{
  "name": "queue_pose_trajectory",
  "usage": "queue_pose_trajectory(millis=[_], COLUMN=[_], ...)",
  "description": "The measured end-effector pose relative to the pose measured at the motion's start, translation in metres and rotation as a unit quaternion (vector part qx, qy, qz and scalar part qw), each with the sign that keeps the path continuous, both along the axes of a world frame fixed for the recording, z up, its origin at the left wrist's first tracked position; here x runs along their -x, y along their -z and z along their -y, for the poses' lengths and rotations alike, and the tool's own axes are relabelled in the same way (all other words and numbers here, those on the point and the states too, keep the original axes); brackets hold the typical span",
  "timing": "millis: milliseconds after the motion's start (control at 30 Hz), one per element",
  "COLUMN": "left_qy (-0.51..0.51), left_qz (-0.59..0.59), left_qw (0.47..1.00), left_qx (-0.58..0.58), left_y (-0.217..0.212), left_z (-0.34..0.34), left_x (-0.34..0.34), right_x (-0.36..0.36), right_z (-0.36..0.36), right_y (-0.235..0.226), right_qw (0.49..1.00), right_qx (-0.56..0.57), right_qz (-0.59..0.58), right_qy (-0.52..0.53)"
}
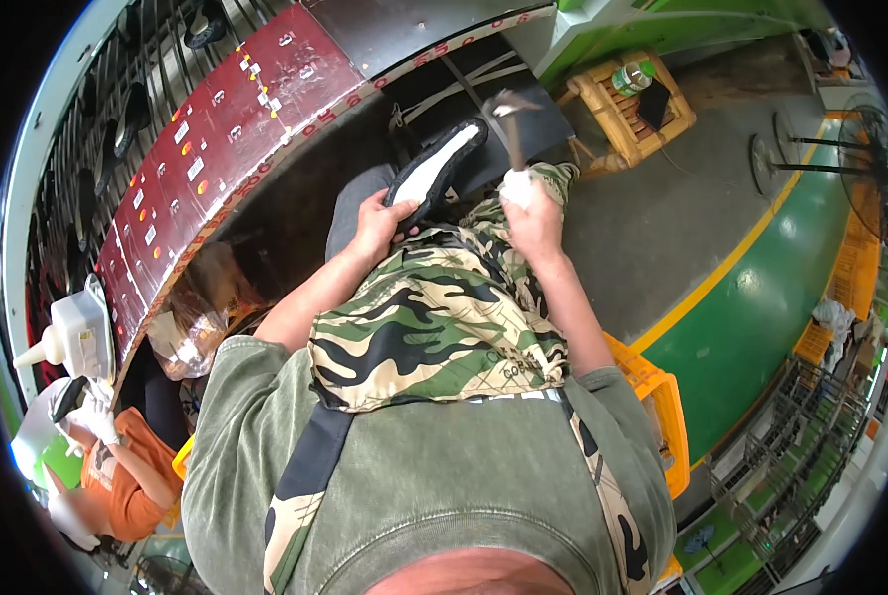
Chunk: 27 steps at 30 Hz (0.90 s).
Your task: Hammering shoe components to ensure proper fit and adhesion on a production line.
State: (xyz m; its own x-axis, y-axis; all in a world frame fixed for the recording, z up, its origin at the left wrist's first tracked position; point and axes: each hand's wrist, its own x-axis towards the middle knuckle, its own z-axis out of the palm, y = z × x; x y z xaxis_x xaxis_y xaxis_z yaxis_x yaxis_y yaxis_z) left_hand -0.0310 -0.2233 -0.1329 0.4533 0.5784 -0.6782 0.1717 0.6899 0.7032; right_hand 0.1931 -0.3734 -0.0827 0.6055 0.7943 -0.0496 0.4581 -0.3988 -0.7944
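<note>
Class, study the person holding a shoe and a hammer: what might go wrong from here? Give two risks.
1. A stray swing of the hammer in the right hand might catch the left hand, which grips the near end of the shoe.
2. The shoe could twist if struck off-centre, since only one hand grips it.

Bright indoor light, glare on green floor (729, 342), shadow beneath red table (214, 164), motion-blurred hammer (514, 142), bowed edges
</note>
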Motion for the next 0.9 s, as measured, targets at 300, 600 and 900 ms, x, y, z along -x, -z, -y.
queue_pose_trajectory(millis=[300,600,900], left_qy=[-0.049,-0.001,0.082], left_qz=[0.004,-0.008,-0.022], left_qw=[0.999,1.000,0.995], left_qx=[-0.016,-0.014,-0.043], left_y=[-0.013,-0.001,-0.065], left_z=[0.003,0.001,-0.023], left_x=[-0.016,-0.002,0.024], right_x=[-0.016,-0.019,-0.014], right_z=[-0.020,-0.015,-0.007], right_y=[0.002,0.028,0.095], right_qw=[0.989,0.990,0.981], right_qx=[0.085,0.106,0.176], right_qz=[0.109,0.067,-0.070], right_qy=[-0.048,-0.060,0.052])
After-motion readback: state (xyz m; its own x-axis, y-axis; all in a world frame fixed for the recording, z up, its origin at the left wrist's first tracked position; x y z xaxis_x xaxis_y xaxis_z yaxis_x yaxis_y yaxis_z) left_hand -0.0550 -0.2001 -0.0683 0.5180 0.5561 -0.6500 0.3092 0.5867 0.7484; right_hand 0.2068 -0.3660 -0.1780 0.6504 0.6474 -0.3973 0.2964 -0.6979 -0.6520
